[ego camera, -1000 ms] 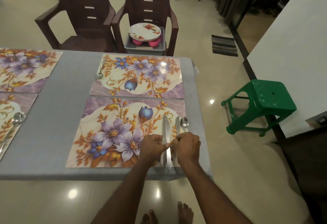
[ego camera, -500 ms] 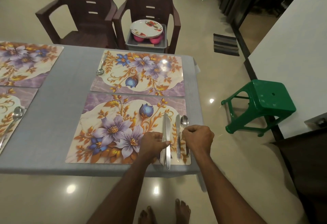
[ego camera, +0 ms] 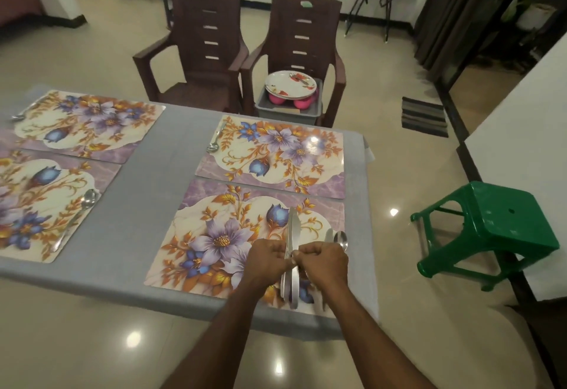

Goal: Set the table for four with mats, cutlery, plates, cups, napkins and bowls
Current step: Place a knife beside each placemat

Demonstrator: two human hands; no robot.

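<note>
Several floral mats lie on the grey table [ego camera: 147, 210]. Over the nearest mat [ego camera: 214, 235] my left hand [ego camera: 267, 261] and my right hand [ego camera: 325, 262] meet around a bunch of table knives [ego camera: 293, 232]. Both hands pinch the knives at mid-length, with the blades pointing away from me. To the right of them a knife and a spoon [ego camera: 340, 239] lie on the same mat. The far right mat [ego camera: 276, 152] has a spoon [ego camera: 213, 144] at its left edge. The left near mat [ego camera: 40, 201] holds a spoon [ego camera: 87, 200].
A grey tub [ego camera: 288, 109] with flowered plates [ego camera: 290, 83] and pink bowls sits on the right brown chair [ego camera: 303, 38]. A second brown chair [ego camera: 199, 51] stands beside it. A green stool [ego camera: 491, 229] is right of the table, next to a white wall.
My right hand has come back from the spoon side to join my left hand on the knives. My view has tilted up, showing more of the room.
</note>
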